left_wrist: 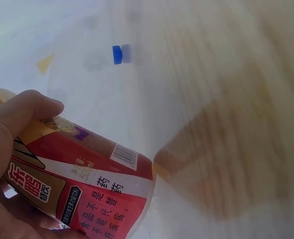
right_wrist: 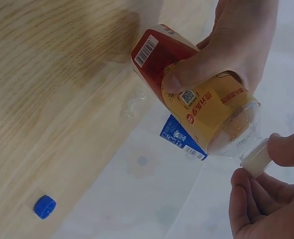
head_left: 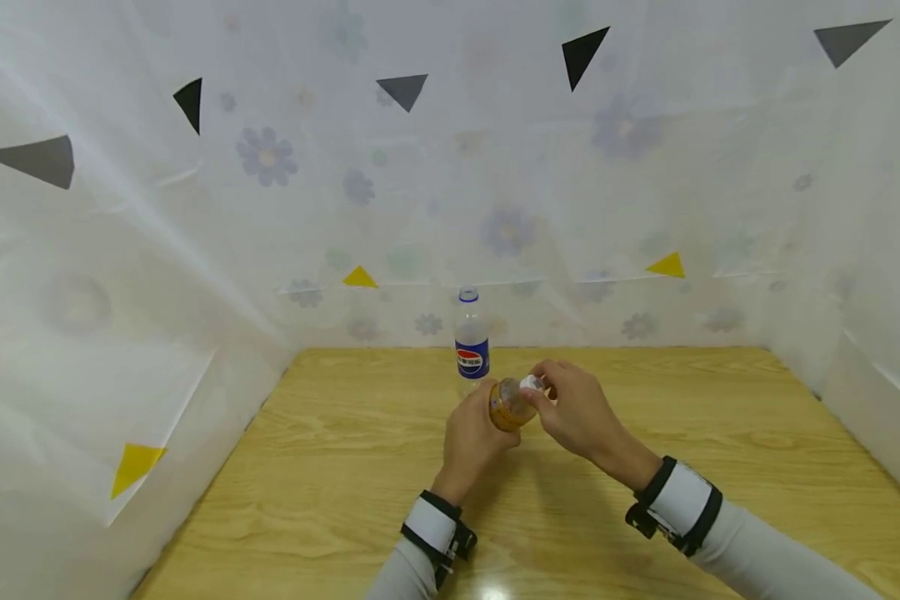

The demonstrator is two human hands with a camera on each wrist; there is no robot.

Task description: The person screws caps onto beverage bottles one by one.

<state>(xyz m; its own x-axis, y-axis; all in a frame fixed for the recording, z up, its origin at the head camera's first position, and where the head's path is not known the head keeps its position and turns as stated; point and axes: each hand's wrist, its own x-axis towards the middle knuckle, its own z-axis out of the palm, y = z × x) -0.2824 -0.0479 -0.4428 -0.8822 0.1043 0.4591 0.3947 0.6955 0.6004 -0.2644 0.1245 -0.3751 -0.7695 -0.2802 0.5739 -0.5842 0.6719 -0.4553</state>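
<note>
My left hand grips a drink bottle with a red and gold label, holding it tilted over the table. The bottle's neck points toward my right hand. Thumb and fingers of that hand pinch a white cap right at the bottle's mouth. Just behind the hands, a clear cola bottle with a blue label stands upright, its mouth uncapped and its base partly hidden by my left hand. A loose blue cap lies on the table, seen in both wrist views.
The wooden table reaches back to a white sheet wall with faint flowers and black, grey and yellow triangles. Similar sheets close off the left and right sides. Both wrists wear strapped bands.
</note>
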